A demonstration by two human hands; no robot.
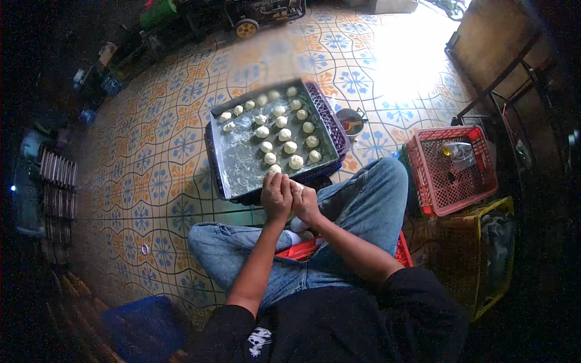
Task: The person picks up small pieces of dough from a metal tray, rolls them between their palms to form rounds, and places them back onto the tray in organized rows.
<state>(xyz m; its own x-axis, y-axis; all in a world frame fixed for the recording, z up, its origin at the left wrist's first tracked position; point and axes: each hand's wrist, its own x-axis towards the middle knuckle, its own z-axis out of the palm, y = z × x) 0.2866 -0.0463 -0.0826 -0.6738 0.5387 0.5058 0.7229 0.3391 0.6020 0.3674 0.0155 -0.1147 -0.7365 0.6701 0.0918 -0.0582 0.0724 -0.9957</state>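
My left hand (277, 196) and my right hand (304, 201) meet over the near edge of a metal tray (236, 163). The fingers of both are curled and closed, with flour on the skin. A pale bit of dough (299, 187) shows between them; most of what they hold is hidden. Just beyond my left fingertips lies a dough ball (275, 169). Several more round dough balls (290, 147) stand in loose rows over the tray's middle and right. A smaller, uneven dough piece (229, 127) lies toward the left. White flour smears the tray's left part.
Under the tray is a purple plastic crate (330, 115). A round metal pot (351, 123) stands beyond its right side. At right are a red crate (457, 202) with a clear plastic bag (463, 154) inside and a yellow crate (460, 266). My bent legs (369, 193) flank the near side.
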